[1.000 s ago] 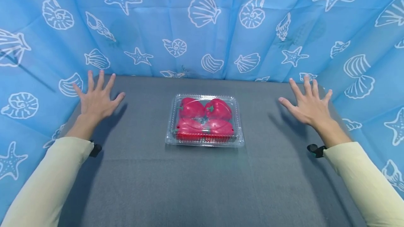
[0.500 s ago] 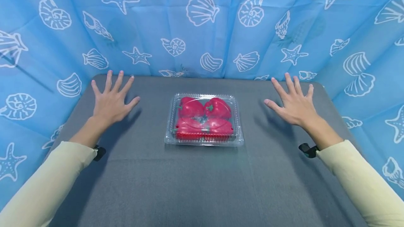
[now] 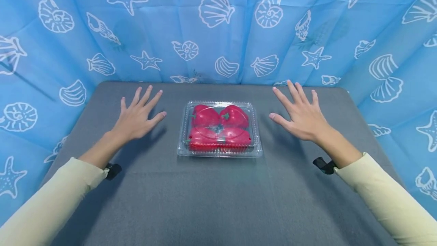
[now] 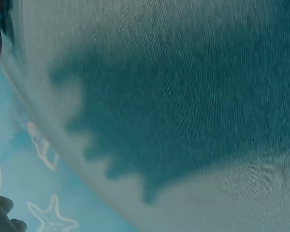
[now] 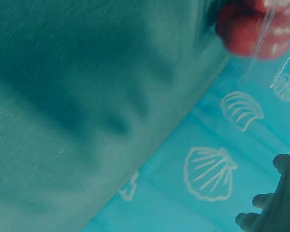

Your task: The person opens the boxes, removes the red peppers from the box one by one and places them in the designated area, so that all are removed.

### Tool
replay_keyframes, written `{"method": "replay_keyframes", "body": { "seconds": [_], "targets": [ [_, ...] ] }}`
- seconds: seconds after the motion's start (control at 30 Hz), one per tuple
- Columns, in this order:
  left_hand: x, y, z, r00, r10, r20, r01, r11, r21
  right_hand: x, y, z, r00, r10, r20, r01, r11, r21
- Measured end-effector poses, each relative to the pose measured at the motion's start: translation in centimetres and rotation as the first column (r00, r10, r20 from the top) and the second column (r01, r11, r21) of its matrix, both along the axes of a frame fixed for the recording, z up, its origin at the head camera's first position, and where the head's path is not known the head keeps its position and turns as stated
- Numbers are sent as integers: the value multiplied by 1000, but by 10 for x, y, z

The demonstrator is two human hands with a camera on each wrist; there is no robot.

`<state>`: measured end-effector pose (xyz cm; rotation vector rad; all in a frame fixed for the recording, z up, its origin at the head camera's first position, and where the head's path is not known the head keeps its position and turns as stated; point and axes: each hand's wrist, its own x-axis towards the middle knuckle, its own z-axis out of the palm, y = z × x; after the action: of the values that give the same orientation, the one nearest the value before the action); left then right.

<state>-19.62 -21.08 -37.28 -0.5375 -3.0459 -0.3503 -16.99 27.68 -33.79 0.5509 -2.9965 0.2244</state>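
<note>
Watching left hand [image 3: 135, 120] and right hand [image 3: 303, 120], I see fingers spread wide, holding nothing. The clear box [image 3: 220, 154] looks light, bendy, slippery; I'd hold its sides.

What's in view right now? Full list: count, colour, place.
Curtain: count unclear, blue with white shell and starfish prints, behind and at the sides of the table
Table: 1, grey, below the curtain
Plastic box: 1, clear, on the middle of the table
Peppers: 4, red with green stems, inside the plastic box
Wrist cameras: 2, black, one beside the cuff of each sleeve
Sleeves: 2, pale yellow, lower left and right
Left hand: 1, bare, left of the plastic box
Right hand: 1, bare, right of the plastic box
</note>
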Motion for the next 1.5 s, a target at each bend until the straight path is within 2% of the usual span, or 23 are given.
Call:
{"method": "replay_keyframes", "body": {
  "seconds": [0.27,0.37,0.43,0.53,0.67,0.73,0.87,0.97,1.07,1.13,1.2,1.3,1.43,1.5],
  "targets": [
    [11,17,-6,994,-85,70,82,995,51,13,-22,3,997,70,12,-70,997,8],
    [14,21,-7,984,-129,123,117,988,99,17,-29,4,995,99,30,-99,995,10],
    [17,24,-7,974,-155,168,128,979,161,20,-33,4,992,124,37,-125,992,9],
    [20,27,-9,950,-187,252,105,945,309,24,-40,5,986,161,47,-161,987,4],
    [26,31,-13,907,-209,365,12,881,474,28,-47,4,978,197,65,-197,980,-3],
    [29,33,-14,893,-214,396,-18,862,506,30,-50,4,975,208,75,-208,978,-3],
    [33,36,-15,880,-243,409,-26,834,552,33,-56,3,967,234,101,-234,972,-5],
    [34,36,-16,863,-278,421,-41,793,608,35,-61,2,960,254,115,-255,967,-10],
    [35,36,-18,834,-317,452,-88,732,675,38,-65,0,955,270,121,-271,963,-11],
    [35,35,-19,809,-343,477,-129,688,714,39,-68,-1,953,280,117,-281,960,-6],
    [36,35,-20,780,-367,507,-179,645,743,41,-70,-2,950,291,114,-292,956,-2],
    [39,35,-20,731,-395,557,-260,593,762,43,-72,-2,943,317,99,-318,948,-8],
    [42,37,-20,662,-423,619,-354,551,755,43,-76,-3,925,373,76,-371,928,-37],
    [43,37,-19,638,-439,633,-376,539,753,43,-78,-4,914,399,69,-397,917,-43]
  ]
}}
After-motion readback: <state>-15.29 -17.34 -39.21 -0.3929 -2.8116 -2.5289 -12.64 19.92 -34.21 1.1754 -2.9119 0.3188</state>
